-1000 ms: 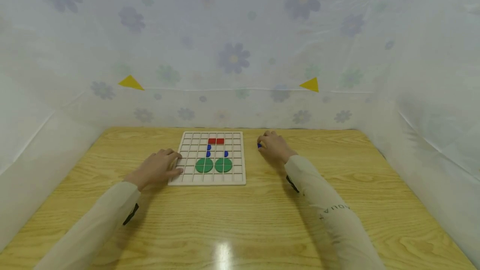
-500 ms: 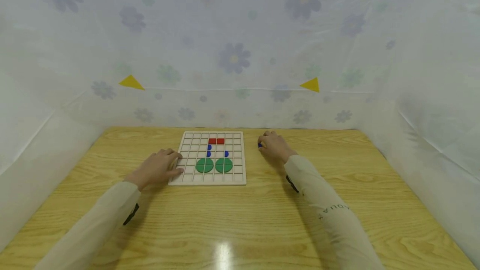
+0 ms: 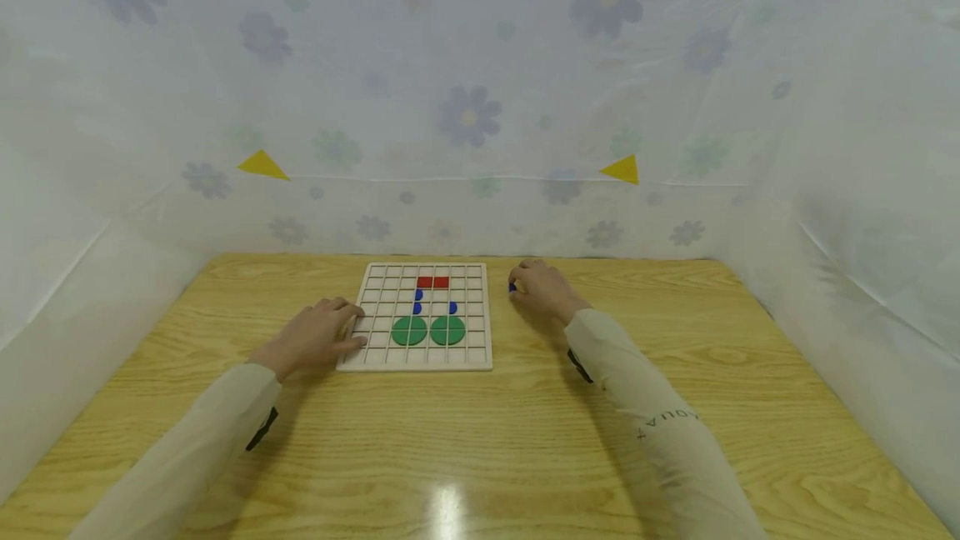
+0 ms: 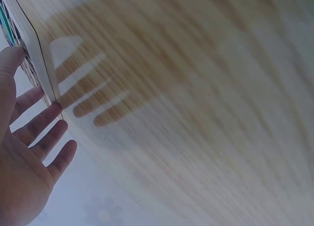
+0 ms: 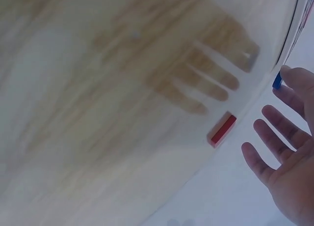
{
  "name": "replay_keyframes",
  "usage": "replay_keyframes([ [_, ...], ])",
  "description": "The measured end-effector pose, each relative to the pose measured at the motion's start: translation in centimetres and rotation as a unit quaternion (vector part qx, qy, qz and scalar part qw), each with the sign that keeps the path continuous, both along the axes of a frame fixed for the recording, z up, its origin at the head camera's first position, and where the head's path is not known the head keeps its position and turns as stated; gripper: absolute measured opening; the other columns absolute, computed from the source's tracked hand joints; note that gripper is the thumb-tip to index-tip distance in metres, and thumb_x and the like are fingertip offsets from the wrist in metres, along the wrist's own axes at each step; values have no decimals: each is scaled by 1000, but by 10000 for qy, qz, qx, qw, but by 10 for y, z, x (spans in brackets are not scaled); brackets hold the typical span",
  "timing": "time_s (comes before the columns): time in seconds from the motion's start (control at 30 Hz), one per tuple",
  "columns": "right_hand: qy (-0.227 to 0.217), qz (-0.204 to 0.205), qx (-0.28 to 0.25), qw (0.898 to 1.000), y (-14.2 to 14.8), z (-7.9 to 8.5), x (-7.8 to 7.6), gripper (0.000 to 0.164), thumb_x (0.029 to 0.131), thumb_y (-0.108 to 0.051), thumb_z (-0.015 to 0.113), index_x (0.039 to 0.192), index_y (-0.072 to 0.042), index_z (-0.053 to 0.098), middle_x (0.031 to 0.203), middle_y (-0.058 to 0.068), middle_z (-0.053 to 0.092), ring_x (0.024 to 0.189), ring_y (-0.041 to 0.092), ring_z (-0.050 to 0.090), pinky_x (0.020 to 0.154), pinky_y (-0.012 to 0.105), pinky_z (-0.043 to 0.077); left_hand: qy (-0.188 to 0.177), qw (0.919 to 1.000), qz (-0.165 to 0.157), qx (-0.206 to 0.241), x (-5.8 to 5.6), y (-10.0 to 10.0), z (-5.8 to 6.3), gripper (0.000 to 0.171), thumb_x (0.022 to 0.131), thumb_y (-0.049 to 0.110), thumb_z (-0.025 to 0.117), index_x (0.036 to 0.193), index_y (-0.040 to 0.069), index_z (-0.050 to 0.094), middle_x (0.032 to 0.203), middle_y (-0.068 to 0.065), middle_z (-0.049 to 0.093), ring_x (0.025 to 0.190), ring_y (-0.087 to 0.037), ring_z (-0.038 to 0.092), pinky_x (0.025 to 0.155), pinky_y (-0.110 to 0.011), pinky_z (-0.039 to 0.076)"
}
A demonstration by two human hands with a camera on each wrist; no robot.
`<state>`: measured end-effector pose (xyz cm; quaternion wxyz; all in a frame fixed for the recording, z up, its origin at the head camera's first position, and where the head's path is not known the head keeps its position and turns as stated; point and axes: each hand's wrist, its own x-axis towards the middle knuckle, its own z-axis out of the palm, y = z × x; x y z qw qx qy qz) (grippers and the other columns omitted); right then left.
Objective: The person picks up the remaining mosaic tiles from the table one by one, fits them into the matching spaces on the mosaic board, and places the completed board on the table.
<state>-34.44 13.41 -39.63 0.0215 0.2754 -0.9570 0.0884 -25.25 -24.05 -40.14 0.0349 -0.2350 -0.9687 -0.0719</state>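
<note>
A white gridded board (image 3: 476,355) lies flat on the table. On it sit two red squares (image 3: 432,282), three small blue half-round pieces (image 3: 417,307) and two green circles (image 3: 447,330) crossed by lines. My left hand (image 3: 315,333) rests at the board's left edge, fingers spread and fairly straight, thumb and fingertips touching it; the left wrist view shows them along its side. Right of the board, my right hand (image 3: 546,290) pinches a small blue piece (image 5: 277,81) between thumb and index finger, the other fingers extended. Its full shape is hidden.
In the right wrist view, a red block (image 5: 223,130) lies on the table near the right hand; the hand hides it in the head view. A floral white sheet (image 3: 468,190) with two yellow triangles (image 3: 622,169) stands behind the wooden table (image 3: 480,440).
My right hand, with the blue piece in its fingers, has shifted slightly left toward the board. The left hand and the pieces on the board have not moved.
</note>
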Motion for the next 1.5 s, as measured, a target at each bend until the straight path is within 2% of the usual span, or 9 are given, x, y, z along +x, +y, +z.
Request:
replay_keyframes([
  [0.13, -23, 97, 28, 9999, -9, 1, 0, 26, 90, -23, 58, 111, -9, 62, 120, 12, 55, 114, 32, 48, 89, 49, 44, 36, 10000, -12, -25, 1, 0, 1, 48, 87, 39, 59, 120, 4, 56, 121, -19, 55, 108, -40, 52, 87, -57, 42],
  [0.17, 71, 210, -6, 9998, -8, -4, -4, 27, 90, -27, 58, 110, -11, 62, 119, 11, 55, 113, 31, 49, 87, 47, 45, 50, 10000, -20, -24, 1, 0, 1, 48, 87, 39, 60, 120, 4, 56, 121, -19, 55, 107, -40, 52, 87, -57, 42],
  [0.27, 56, 286, -21, 9996, -16, -1, -2, 26, 90, -27, 57, 110, -11, 63, 117, 10, 56, 109, 31, 51, 86, 44, 47, 79, 10000, -44, -12, 2, 0, 1, 48, 86, 39, 60, 119, 4, 57, 120, -19, 56, 106, -40, 53, 86, -57, 42],
  [0.43, 24, 196, 54, 9998, -33, 6, 7, 28, 89, -23, 59, 112, -8, 63, 116, 10, 57, 108, 29, 52, 87, 42, 47, 72, 10000, -48, 2, 2, 0, 2, 48, 86, 39, 60, 119, 4, 57, 119, -18, 56, 106, -40, 53, 86, -57, 43],
  [0.57, 148, 203, 97, 9996, -43, 3, 5, 27, 88, -25, 61, 110, -10, 64, 115, 9, 58, 106, 28, 53, 84, 41, 48, 80, 10000, -41, -36, 2, 0, 2, 48, 86, 39, 60, 119, 4, 57, 119, -19, 56, 106, -40, 53, 86, -57, 43],
  [0.9, -70, 238, 28, 9997, -63, -2, 1, 25, 89, -29, 59, 110, -16, 62, 113, 5, 57, 101, 22, 55, 85, 36, 47, 126, 9999, -68, -29, 2, 1, 3, 47, 87, 39, 60, 119, 4, 57, 118, -18, 57, 105, -39, 54, 85, -56, 44],
  [1.23, -343, 220, 84, 9991, -81, 0, 2, 28, 91, -30, 57, 114, -14, 61, 120, 7, 54, 108, 25, 50, 91, 42, 44, 145, 9999, -82, -32, 1, 1, 1, 48, 86, 40, 60, 119, 5, 57, 118, -17, 57, 103, -38, 55, 84, -55, 44],
  [1.5, -218, 268, 211, 9992, -85, -6, -3, 28, 91, -30, 57, 115, -16, 60, 119, 6, 55, 107, 24, 51, 88, 41, 46, 151, 9998, -96, -40, 2, 2, 2, 49, 86, 40, 59, 119, 4, 57, 117, -18, 57, 103, -38, 55, 84, -54, 45],
])
